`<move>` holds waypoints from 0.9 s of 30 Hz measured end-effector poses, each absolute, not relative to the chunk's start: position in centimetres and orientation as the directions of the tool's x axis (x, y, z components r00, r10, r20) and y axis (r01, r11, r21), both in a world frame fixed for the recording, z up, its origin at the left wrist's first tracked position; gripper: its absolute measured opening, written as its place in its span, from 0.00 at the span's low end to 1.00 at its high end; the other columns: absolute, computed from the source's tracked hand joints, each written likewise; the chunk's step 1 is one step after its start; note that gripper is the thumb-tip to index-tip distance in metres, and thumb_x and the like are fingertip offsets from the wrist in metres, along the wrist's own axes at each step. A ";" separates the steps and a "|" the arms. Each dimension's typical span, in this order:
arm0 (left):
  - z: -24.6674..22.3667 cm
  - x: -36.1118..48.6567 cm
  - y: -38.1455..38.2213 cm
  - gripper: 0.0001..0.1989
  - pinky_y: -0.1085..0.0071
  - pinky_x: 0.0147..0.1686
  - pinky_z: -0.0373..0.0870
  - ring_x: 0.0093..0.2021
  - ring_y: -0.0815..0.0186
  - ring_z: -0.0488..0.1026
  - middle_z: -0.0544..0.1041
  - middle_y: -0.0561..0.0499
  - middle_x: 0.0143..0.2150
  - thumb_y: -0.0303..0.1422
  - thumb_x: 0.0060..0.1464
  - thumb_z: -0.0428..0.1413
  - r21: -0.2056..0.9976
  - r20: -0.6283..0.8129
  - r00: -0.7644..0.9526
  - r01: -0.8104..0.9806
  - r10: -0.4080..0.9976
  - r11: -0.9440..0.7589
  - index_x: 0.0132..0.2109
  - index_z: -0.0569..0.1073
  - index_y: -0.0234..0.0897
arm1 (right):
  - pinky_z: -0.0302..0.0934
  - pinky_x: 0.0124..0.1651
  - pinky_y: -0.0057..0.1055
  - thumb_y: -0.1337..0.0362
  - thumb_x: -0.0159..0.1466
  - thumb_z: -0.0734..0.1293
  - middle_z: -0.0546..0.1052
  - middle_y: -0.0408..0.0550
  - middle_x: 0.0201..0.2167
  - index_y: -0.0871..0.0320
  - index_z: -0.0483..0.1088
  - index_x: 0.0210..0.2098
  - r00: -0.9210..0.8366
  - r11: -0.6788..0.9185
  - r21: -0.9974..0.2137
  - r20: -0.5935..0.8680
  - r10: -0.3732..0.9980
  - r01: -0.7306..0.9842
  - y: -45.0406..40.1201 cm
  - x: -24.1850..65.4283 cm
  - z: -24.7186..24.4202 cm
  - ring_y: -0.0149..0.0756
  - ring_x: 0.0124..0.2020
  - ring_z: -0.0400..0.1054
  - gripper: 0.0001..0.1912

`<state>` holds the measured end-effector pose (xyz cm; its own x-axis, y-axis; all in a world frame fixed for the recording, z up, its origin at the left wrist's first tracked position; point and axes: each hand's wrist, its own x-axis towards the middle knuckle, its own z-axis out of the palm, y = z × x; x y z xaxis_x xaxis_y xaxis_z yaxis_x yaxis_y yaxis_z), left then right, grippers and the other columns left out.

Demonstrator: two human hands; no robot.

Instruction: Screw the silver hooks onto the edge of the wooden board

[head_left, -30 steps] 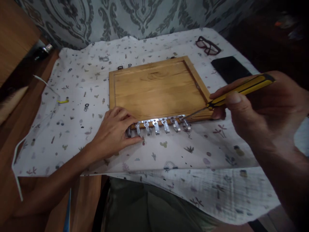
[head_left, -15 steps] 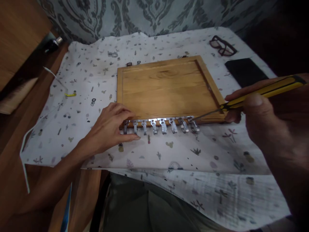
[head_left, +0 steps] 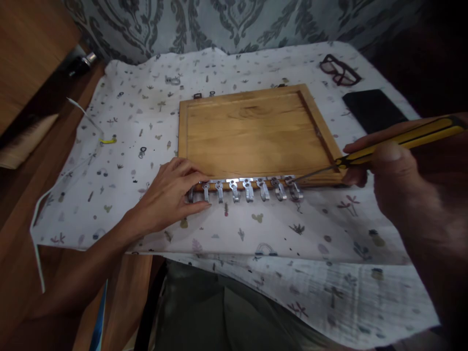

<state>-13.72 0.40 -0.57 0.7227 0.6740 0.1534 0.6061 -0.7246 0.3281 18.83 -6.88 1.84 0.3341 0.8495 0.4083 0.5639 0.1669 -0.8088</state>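
A shallow wooden tray-like board (head_left: 252, 131) lies on the patterned cloth. Along its near edge runs a metal strip with several hooks (head_left: 249, 191). My left hand (head_left: 175, 195) grips the strip and the board's near left corner, with the thumb below the leftmost hooks and the fingers above. A yellow and black screwdriver (head_left: 405, 140) is in my right hand (head_left: 405, 180), pinched between thumb and fingers. Its thin shaft points left, and the tip meets the strip at the rightmost hook. The fingertips of my right hand are by the board's near right corner.
Dark-framed glasses (head_left: 340, 70) and a black flat object (head_left: 373, 109) lie at the back right of the cloth (head_left: 256, 234). A small metal piece (head_left: 172, 80) rests at the back left. A white cord (head_left: 40, 207) with a yellow piece (head_left: 107, 141) runs down the left side.
My left hand has shifted slightly right along the strip and covers more of the leftmost hook. The screwdriver tip stays at the rightmost hook.
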 end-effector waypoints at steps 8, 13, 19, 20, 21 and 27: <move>-0.7 -13.6 0.4 0.20 0.54 0.56 0.70 0.57 0.52 0.71 0.78 0.45 0.55 0.45 0.62 0.65 0.330 0.121 0.712 0.629 0.692 -0.704 0.56 0.79 0.41 | 0.65 0.37 0.42 0.40 0.68 0.71 0.79 0.48 0.39 0.49 0.75 0.41 0.335 0.154 -0.818 0.388 0.859 0.554 -7.4 18.1 2.4 0.32 0.30 0.69 0.20; 0.3 -14.9 0.6 0.29 0.54 0.56 0.72 0.58 0.50 0.72 0.79 0.44 0.56 0.55 0.62 0.63 0.358 0.160 0.681 0.634 0.714 -0.685 0.60 0.78 0.40 | 0.64 0.34 0.40 0.39 0.65 0.73 0.79 0.47 0.37 0.49 0.76 0.39 0.331 0.186 -0.827 0.404 0.853 0.530 -7.3 18.3 2.3 0.31 0.28 0.69 0.21; 2.7 -17.3 2.0 0.25 0.59 0.52 0.74 0.51 0.55 0.77 0.82 0.47 0.49 0.57 0.67 0.53 0.378 0.288 0.508 0.718 0.812 -0.584 0.51 0.81 0.42 | 0.63 0.28 0.39 0.41 0.62 0.76 0.80 0.49 0.34 0.52 0.77 0.36 0.325 0.253 -0.835 0.443 0.835 0.489 -6.3 19.5 1.3 0.31 0.24 0.69 0.21; 2.8 -17.6 2.4 0.24 0.60 0.49 0.74 0.48 0.55 0.77 0.82 0.47 0.47 0.56 0.67 0.53 0.371 0.277 0.486 0.742 0.829 -0.559 0.50 0.81 0.43 | 0.62 0.24 0.37 0.41 0.61 0.77 0.81 0.50 0.33 0.53 0.78 0.35 0.311 0.293 -0.826 0.474 0.824 0.481 -5.9 19.9 1.1 0.30 0.21 0.69 0.22; 2.9 -17.9 3.0 0.22 0.61 0.46 0.75 0.44 0.56 0.77 0.82 0.48 0.46 0.55 0.66 0.54 0.366 0.259 0.465 0.764 0.847 -0.531 0.50 0.81 0.44 | 0.60 0.21 0.36 0.42 0.61 0.78 0.81 0.51 0.32 0.53 0.78 0.34 0.295 0.337 -0.812 0.508 0.809 0.476 -5.6 20.2 0.8 0.30 0.19 0.68 0.21; 2.4 -19.4 7.5 0.19 0.62 0.41 0.71 0.31 0.65 0.69 0.80 0.48 0.45 0.48 0.62 0.54 0.260 0.157 0.370 0.879 0.916 -0.400 0.49 0.81 0.42 | 0.65 0.17 0.30 0.47 0.61 0.79 0.83 0.46 0.31 0.53 0.77 0.36 0.240 0.459 -0.790 0.577 0.780 0.408 -5.0 21.1 0.2 0.30 0.17 0.70 0.17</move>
